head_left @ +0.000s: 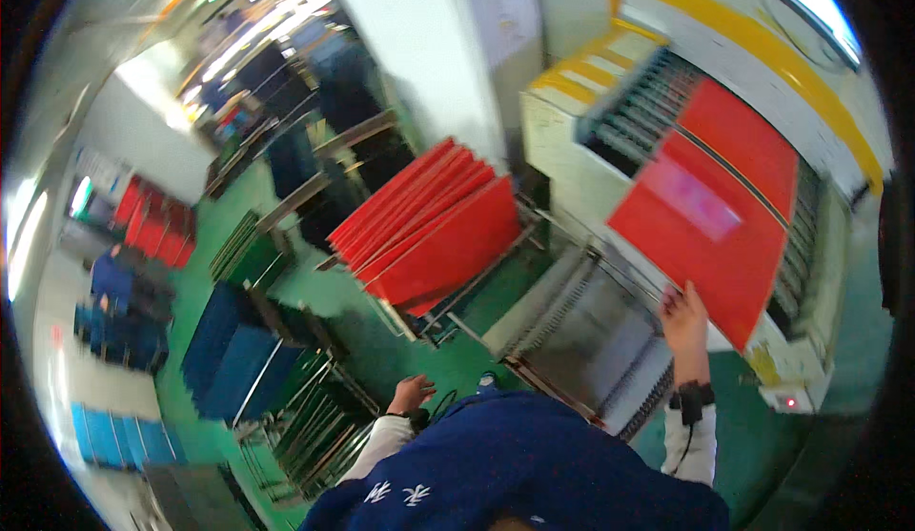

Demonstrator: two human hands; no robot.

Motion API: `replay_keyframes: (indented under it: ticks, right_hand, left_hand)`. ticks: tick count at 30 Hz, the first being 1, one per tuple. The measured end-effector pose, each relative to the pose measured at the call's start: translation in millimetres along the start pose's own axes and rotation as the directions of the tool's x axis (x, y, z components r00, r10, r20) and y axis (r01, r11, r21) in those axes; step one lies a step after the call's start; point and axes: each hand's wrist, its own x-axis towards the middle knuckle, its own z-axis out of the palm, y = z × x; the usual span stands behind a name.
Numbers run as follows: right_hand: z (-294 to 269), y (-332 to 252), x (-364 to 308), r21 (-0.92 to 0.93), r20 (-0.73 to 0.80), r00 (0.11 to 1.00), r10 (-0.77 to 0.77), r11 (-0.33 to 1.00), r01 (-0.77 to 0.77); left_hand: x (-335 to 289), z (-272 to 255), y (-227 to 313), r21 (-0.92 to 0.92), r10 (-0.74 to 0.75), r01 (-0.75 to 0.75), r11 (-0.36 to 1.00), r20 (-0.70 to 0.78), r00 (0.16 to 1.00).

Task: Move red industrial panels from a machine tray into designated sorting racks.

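Navy garment (534,455) before work judged midway: red panels (707,255) on rollers (637,113), racked panels (448,245) leftward, right hand (685,319) and left hand (412,395) of indeterminable closure.

Navy top (534,455) with white lettering (416,495), bottom centre; white sleeves (703,447), black wristbands (691,397), the right one with a thin dark cable (685,447).

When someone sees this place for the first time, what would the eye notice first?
Probably the two glossy red rectangular panels lying flat on the white-and-yellow roller machine at the upper right. Next would come the fanned row of tilted red panels near the centre, bright against the green floor, then the dark blue garment at the bottom.
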Motion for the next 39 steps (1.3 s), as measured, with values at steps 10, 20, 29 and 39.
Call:
replay_keyframes:
  ticks: [10, 20, 29, 39]
  right_hand:
    - [14.8, -8.0, -1.7, -0.151, 0.030, 0.999, 0.022, 0.988, -0.017]
    - [7.3, -10.5, 11.6, -0.137, 0.037, 0.999, 0.031, 0.990, -0.026]
    - [-6.1, -16.1, 21.5, -0.115, 0.058, 0.998, 0.009, 0.993, -0.002]
    - [6.8, -21.0, 34.7, -0.097, 0.035, 0.999, 0.032, 0.995, -0.029]
  left_hand:
    - [-36.5, 41.0, 29.5, -0.154, -0.165, 0.136, 0.979, -0.187, 0.968]
    - [-41.9, 32.9, 13.6, 0.077, 0.037, -0.031, 0.997, -0.079, 0.996]
    - [-32.1, 20.8, 6.7, -0.288, -0.133, 0.115, 0.951, -0.043, 0.990]
    - [-25.2, -9.7, -35.7, 0.117, 0.101, -0.100, 0.988, -0.002, 0.995]
